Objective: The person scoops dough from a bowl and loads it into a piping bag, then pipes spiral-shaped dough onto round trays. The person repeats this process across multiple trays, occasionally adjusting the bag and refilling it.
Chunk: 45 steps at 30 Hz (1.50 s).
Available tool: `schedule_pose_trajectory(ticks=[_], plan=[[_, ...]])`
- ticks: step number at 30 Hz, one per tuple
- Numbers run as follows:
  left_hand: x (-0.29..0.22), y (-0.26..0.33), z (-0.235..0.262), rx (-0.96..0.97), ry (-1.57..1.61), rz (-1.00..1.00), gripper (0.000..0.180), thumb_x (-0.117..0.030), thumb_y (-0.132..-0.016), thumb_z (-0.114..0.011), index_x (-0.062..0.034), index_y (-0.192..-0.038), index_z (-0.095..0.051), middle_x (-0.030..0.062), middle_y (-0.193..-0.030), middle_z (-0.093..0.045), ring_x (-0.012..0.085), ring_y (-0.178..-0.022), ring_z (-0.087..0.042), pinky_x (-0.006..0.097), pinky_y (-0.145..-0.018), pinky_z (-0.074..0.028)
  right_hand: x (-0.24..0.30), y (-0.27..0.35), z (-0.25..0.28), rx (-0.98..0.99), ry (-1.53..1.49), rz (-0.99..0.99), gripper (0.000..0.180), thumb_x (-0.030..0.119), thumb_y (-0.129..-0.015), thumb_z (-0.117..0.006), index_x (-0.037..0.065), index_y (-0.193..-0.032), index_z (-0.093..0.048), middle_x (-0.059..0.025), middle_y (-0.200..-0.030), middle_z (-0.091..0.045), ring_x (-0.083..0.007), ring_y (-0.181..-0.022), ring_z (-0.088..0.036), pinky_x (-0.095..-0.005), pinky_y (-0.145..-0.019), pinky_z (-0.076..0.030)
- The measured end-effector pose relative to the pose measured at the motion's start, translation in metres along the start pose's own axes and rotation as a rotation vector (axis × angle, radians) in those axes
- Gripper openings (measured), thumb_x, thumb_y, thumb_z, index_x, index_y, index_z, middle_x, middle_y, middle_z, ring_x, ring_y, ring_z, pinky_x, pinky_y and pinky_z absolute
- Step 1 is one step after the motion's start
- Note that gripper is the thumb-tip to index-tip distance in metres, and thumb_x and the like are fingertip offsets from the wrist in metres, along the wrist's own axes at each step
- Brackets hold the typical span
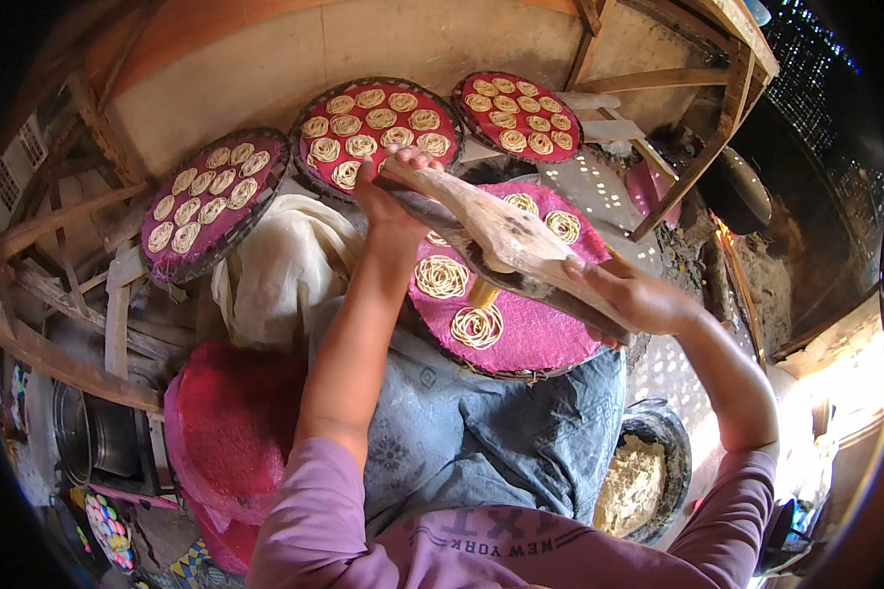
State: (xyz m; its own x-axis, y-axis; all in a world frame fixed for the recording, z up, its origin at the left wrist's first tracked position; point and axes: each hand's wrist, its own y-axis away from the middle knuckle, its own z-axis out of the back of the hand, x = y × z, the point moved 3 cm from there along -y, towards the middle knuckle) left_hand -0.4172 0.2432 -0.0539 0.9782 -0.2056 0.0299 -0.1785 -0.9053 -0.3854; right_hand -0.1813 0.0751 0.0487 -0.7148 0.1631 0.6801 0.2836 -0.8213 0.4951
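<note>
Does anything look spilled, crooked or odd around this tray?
Nothing clearly stands out. The pale wooden press slants, but the left hand and right hand hold it; coiled cream noodles lie on the round, pink cloth-covered tray.

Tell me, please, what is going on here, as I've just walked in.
A person grips a wooden press over a pink-covered round tray, left hand at its far end and right hand at its near end. A brass-coloured cylinder shows beneath the press, near coils of pale strands lying on the tray. Three more trays of coils sit beyond, and a dark tub holds a pale, crumbly mass.
</note>
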Motion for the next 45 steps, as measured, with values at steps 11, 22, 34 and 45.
schedule_pose_trajectory(ticks=[11, 22, 34, 45], plan=[[0.02, 0.025, 0.033, -0.072, 0.053, 0.01, 0.045, -0.049, -0.089, -0.031, -0.0117, -0.078, -0.053, 0.0039, -0.07, -0.053, 0.021, -0.069, -0.051, 0.038, -0.074, -0.041, -0.032, -0.007, -0.004, 0.009, 0.018, -0.062, 0.071, 0.064, -0.095, -0.036, 0.0, -0.081, -0.062, -0.0034, -0.056, -0.054, -0.0134, -0.047, -0.054, -0.0295, -0.045, -0.043], [0.046, -0.016, 0.032, -0.072, 0.028, 0.028, 0.045, -0.054, -0.09, -0.038, -0.0123, -0.079, -0.053, 0.0034, -0.069, -0.053, 0.0227, -0.069, -0.051, 0.039, -0.075, -0.04, -0.049, -0.015, 0.029, 0.025, -0.004, -0.066, 0.071, 0.064, -0.097, -0.025, 0.004, -0.088, -0.061, -0.0036, -0.059, -0.053, -0.0117, -0.051, -0.053, -0.0275, -0.047, -0.044], [0.071, -0.018, 0.028, -0.316, 0.02, -0.024, 0.039, -0.044, -0.088, -0.03, -0.0111, -0.074, -0.047, 0.0029, -0.064, -0.048, 0.0215, -0.061, -0.048, 0.039, -0.066, -0.04, -0.045, -0.001, 0.046, -0.121, 0.051, -0.149, 0.071, 0.063, -0.097, -0.032, 0.0, -0.084, -0.063, -0.0042, -0.054, -0.053, -0.0121, -0.045, -0.053, -0.0284, -0.043, -0.042], [0.063, -0.012, 0.027, -0.28, -0.107, -0.042, 0.022, -0.031, -0.08, -0.039, -0.0136, -0.07, -0.048, 0.0005, -0.062, -0.049, 0.0183, -0.059, -0.049, 0.035, -0.066, -0.042, -0.06, -0.005, 0.037, -0.172, 0.029, -0.163, 0.07, 0.064, -0.094, -0.038, 0.001, -0.079, -0.065, -0.0041, -0.053, -0.053, -0.0139, -0.044, -0.054, -0.0282, -0.042, -0.044]])
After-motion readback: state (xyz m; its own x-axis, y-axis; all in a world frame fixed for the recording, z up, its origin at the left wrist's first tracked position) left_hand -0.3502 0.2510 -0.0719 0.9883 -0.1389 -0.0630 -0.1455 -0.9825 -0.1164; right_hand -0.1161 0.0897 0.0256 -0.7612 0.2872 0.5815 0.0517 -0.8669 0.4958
